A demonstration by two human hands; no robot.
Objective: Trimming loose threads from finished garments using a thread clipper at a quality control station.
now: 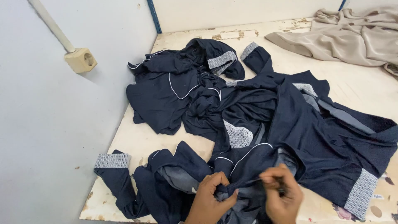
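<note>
Bunching dark cloth at the near edge of the table (137, 137), the left hand (209, 199) has its grip closed around a fold of the navy garment (282, 124). Just beside it, the right hand (282, 195) pinches the same fabric, fingers curled tight. The garment sprawls across the table's middle; a beige cloth (352, 37) lies well apart at the far corner.

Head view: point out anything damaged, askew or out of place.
The tabletop is damaged: its pale coating is chipped and flaking along the near left edge and at the far edge. The navy garments lie crumpled in a heap, not flat. Both hands, left hand and right hand, pinch the fabric.
</note>
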